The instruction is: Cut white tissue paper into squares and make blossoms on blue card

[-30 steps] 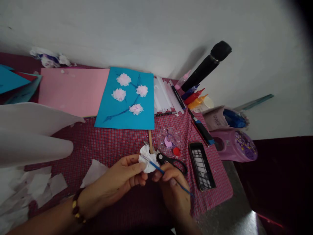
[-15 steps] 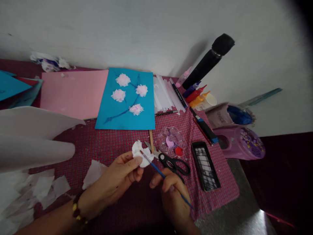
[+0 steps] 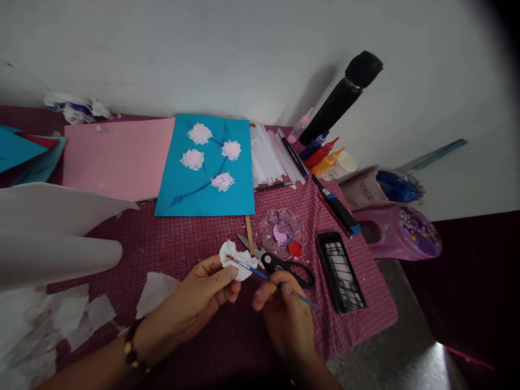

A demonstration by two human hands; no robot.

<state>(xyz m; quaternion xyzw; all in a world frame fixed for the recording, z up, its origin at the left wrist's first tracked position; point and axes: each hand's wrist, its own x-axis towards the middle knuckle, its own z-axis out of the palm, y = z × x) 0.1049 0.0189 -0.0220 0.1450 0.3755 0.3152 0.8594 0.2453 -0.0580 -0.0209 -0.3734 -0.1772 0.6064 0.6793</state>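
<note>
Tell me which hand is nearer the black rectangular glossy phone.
Right. The right hand is just left of the phone, not touching it; the left hand is farther left.

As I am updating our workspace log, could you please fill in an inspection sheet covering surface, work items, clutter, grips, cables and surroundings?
Surface: red checked tablecloth, wrinkled near the right side.
Work items: crumpled white paper, with the tip of a blue paintbrush at it.
Clutter: loose paper pieces at the left; scissors, paint palette and black phone-like device at the right.
Grips: left grip pinches the crumpled white paper; right grip holds the blue paintbrush.
Cables: nothing seen.
Surroundings: pale wall behind; bag lettered "SPACE" beyond the table's right side.
</note>
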